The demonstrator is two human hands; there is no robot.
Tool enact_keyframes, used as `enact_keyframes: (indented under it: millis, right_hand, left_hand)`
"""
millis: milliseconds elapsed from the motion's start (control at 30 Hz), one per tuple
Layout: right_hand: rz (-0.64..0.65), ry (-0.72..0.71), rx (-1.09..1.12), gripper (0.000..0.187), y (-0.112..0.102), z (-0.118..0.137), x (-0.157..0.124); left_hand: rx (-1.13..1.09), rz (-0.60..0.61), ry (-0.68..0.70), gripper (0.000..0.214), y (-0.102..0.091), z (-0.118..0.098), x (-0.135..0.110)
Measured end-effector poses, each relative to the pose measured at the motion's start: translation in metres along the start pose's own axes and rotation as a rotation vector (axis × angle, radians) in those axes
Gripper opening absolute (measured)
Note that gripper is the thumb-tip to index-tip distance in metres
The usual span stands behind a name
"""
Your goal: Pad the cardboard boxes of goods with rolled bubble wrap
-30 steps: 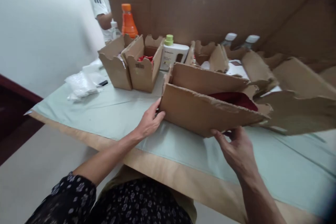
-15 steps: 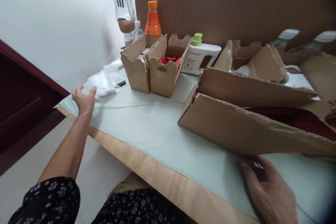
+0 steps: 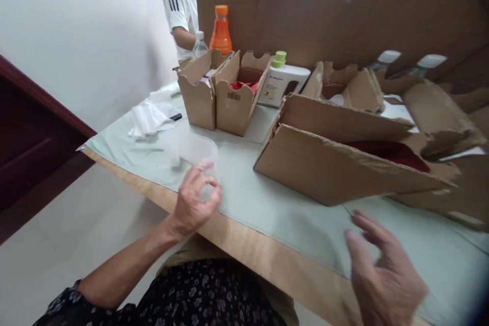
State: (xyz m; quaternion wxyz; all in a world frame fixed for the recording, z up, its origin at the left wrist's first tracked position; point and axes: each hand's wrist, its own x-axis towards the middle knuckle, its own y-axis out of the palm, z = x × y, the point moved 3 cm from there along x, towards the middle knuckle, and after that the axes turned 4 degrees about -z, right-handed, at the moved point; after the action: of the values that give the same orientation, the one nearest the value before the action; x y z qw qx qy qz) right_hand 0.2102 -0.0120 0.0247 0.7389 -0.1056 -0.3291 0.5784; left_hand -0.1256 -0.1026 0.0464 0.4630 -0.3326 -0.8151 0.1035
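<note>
My left hand [image 3: 195,197] is over the table's front edge, thumb and fingers curled together on a clear plastic bag [image 3: 193,148]. The bag is blurred and stretches up and left from my fingertips. My right hand [image 3: 385,270] hovers over the cloth at the lower right, thumb and fingers apart, with nothing visible between them. Just beyond it stands a long cardboard box [image 3: 317,163] with dark red fabric [image 3: 385,154] inside.
More plastic bags [image 3: 151,118] lie at the left beside a small black object [image 3: 175,117]. Two cardboard bins [image 3: 196,104], an orange bottle [image 3: 221,33] and a white jug [image 3: 284,84] stand behind. A person in a white shirt [image 3: 183,20] is at the back left.
My left hand has come right and nearer from beside the plastic bags, now with a clear bag in it. My right hand has moved slightly away from the long box.
</note>
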Motion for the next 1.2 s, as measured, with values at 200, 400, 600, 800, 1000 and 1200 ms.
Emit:
enact_keyframes:
  millis: [200, 400, 600, 800, 1000, 1200]
  right_hand:
    - [0.577, 0.286, 0.531, 0.083, 0.034, 0.015, -0.048]
    - [0.455, 0.192, 0.217, 0.077, 0.042, 0.019, -0.038]
    - [0.432, 0.026, 0.149, 0.044, 0.053, 0.032, -0.040]
    - [0.432, 0.049, 0.230, 0.029, 0.018, 0.023, -0.030]
    - [0.350, 0.103, 0.035, 0.027, -0.048, -0.010, 0.007]
    - [0.379, 0.009, -0.271, 0.036, -0.040, -0.042, 0.011]
  left_hand:
    - [-0.390, 0.637, 0.055, 0.044, 0.055, -0.095, -0.066]
    - [-0.229, 0.479, 0.166, 0.031, 0.046, -0.077, -0.053]
    - [0.117, 0.424, 0.010, 0.048, 0.056, 0.005, -0.022]
    - [-0.105, 0.269, -0.363, 0.035, 0.024, 0.019, 0.019]
    - [-0.291, 0.249, -0.585, 0.050, -0.005, 0.024, 0.034]
    - [0.169, 0.457, -0.313, 0.055, 0.020, 0.045, -0.001]
